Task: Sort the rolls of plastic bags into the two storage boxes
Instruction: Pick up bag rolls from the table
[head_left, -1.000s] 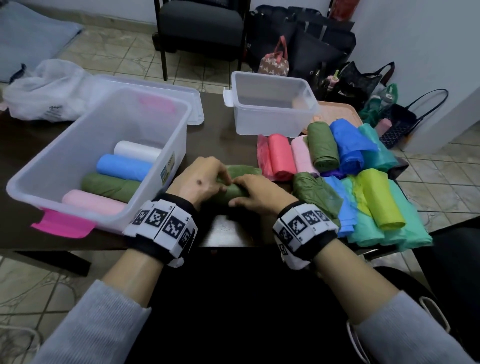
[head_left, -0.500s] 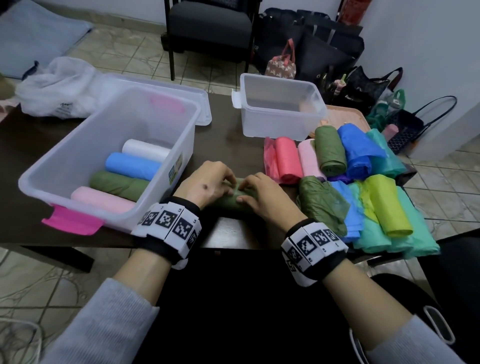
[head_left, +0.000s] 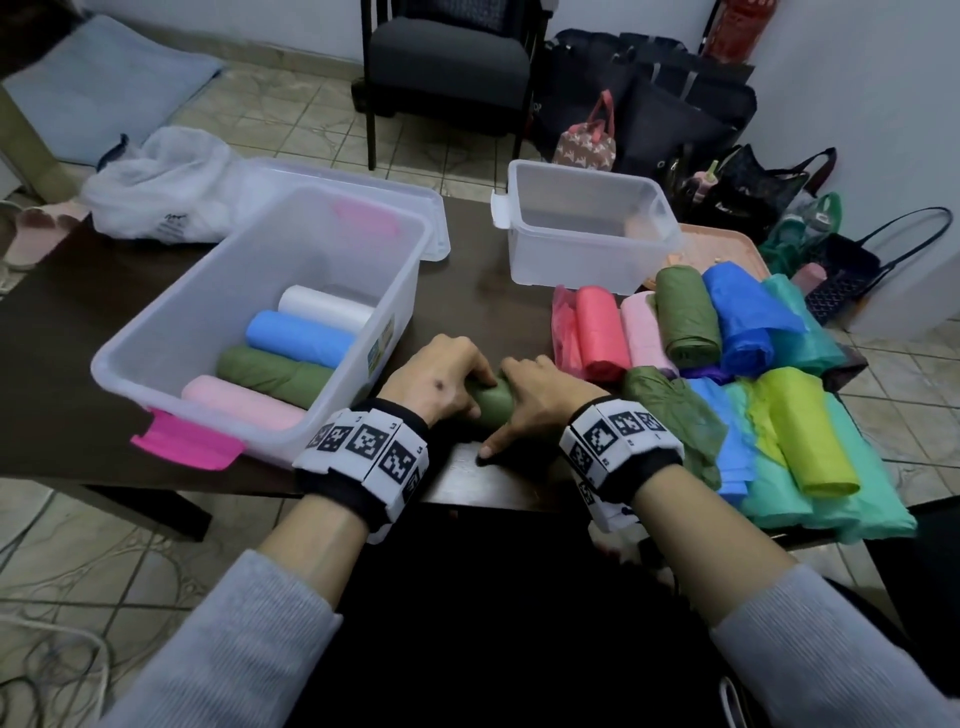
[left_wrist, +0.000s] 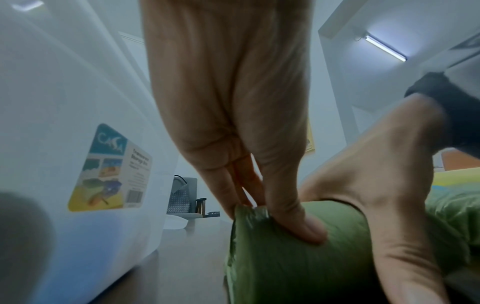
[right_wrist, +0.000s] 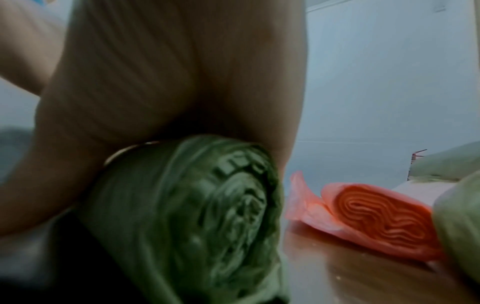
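Observation:
An olive-green roll of bags (head_left: 492, 401) lies on the dark table near its front edge, and both hands grip it. My left hand (head_left: 441, 376) curls over its left end; in the left wrist view the thumb (left_wrist: 298, 222) presses the green roll (left_wrist: 298, 267). My right hand (head_left: 540, 397) wraps its right end, whose coiled face (right_wrist: 228, 205) shows in the right wrist view. The large clear box (head_left: 156, 343) on the left holds white, blue, green and pink rolls. The small clear box (head_left: 587, 254) behind holds no rolls that I can see.
A pile of loose rolls lies on the right: red (head_left: 602, 332), pink, green (head_left: 688, 314), blue, teal and yellow-green (head_left: 810, 431). The red roll (right_wrist: 384, 214) lies close beside my right hand. A white plastic bag (head_left: 161, 187) and a box lid sit at the back left.
Both hands have drawn the green roll toward the table's front edge and closed in on it, so less of the roll shows between them.

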